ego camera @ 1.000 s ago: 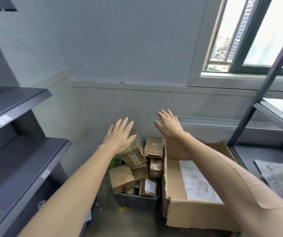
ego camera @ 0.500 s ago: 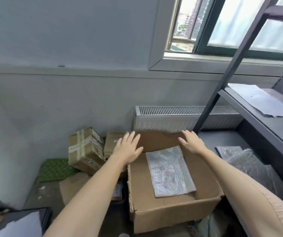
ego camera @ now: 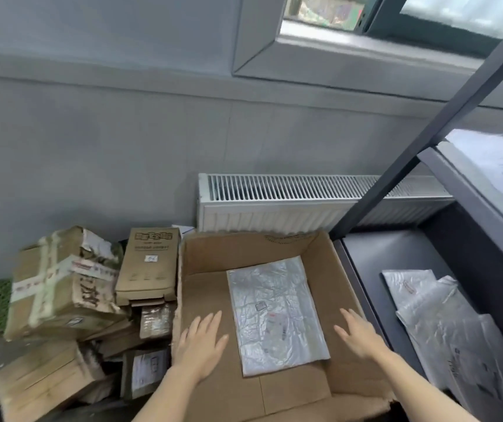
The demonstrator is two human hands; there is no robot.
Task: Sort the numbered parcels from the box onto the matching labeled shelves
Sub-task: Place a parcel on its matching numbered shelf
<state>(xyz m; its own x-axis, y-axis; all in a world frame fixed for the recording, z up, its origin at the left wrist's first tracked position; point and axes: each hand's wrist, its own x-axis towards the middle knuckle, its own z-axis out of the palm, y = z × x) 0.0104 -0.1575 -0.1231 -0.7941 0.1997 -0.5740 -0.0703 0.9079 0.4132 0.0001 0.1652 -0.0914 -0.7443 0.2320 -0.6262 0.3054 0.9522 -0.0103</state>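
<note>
Head view, parcel (ego camera: 276, 315) between open left grip (ego camera: 200, 342), right grip (ego camera: 358, 333)

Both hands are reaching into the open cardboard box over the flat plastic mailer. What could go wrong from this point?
1. The plastic mailer lies flat on the box floor with both the left hand and right hand open; its thin, slick edge may slip from a pinch.
2. Its label is too small to read here, so it might go to the wrong shelf.
3. The piled parcels lean beside the box; a nudge might topple them.
</note>
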